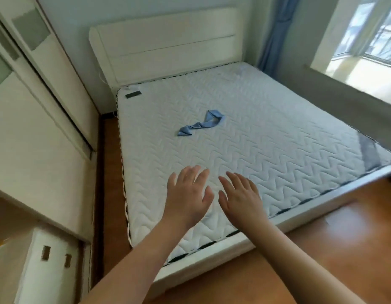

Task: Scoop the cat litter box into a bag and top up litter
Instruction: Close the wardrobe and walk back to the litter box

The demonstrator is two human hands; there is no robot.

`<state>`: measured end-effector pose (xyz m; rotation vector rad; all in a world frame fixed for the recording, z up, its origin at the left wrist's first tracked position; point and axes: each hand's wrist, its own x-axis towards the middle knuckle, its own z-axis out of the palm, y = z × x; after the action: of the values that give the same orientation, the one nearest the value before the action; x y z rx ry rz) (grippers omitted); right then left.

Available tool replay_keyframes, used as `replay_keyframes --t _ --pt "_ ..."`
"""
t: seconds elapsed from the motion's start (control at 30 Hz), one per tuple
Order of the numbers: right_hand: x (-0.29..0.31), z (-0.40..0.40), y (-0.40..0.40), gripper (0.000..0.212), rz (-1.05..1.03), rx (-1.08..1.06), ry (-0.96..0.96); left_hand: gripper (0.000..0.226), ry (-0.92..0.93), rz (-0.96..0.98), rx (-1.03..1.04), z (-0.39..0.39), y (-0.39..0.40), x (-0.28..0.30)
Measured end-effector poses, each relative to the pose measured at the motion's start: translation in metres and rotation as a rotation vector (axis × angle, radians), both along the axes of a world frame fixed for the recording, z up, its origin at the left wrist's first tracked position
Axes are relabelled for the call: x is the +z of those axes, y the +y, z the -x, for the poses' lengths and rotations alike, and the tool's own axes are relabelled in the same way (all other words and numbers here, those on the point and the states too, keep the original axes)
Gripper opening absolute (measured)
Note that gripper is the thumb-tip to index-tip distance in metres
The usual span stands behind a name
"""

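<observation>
My left hand (pixel 188 196) and my right hand (pixel 240 197) are stretched out side by side, palms down, fingers spread and straight. Both hover over the near corner of a bare white quilted mattress (pixel 267 139) and hold nothing. No litter box, scoop, bag or litter shows in this view.
A twisted blue cloth strip (pixel 202 123) lies on the mattress. A white headboard (pixel 166 47) stands at the back, a white sliding wardrobe (pixel 36 110) on the left, a blue curtain (pixel 275 34) and a window (pixel 365 40) on the right. Wooden floor (pixel 321 242) surrounds the bed frame.
</observation>
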<state>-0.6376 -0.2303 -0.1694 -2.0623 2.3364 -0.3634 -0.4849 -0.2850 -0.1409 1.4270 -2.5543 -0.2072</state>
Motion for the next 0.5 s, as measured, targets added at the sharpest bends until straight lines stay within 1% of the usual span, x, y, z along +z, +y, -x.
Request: replay_keyframes --t 0.07,0.1,0.17,0.3,0.4,0.5 --pt "0.0 0.034 0.016 0.05 0.002 -0.085 0.004 0.054 0.052 0.064 -0.093 0.04 0.005 0.0" --pt "-0.002 0.056 0.028 0.049 0.002 -0.15 -0.004 0.053 0.059 0.075 -0.15 0.069 0.007 0.001" --pt "-0.003 0.077 0.038 0.047 0.022 -0.201 -0.011 0.051 0.057 0.089 -0.208 0.1 0.009 -0.001" --pt "-0.013 0.134 0.065 0.047 -0.038 -0.403 -0.008 0.052 0.025 0.053 -0.428 0.176 0.014 -0.017" --pt "-0.018 0.176 0.08 0.049 -0.099 -0.518 -0.004 0.059 -0.011 0.011 -0.554 0.228 0.014 -0.022" --pt "-0.016 0.211 0.094 0.049 -0.134 -0.643 0.012 0.074 -0.093 -0.01 -0.714 0.276 0.011 -0.023"
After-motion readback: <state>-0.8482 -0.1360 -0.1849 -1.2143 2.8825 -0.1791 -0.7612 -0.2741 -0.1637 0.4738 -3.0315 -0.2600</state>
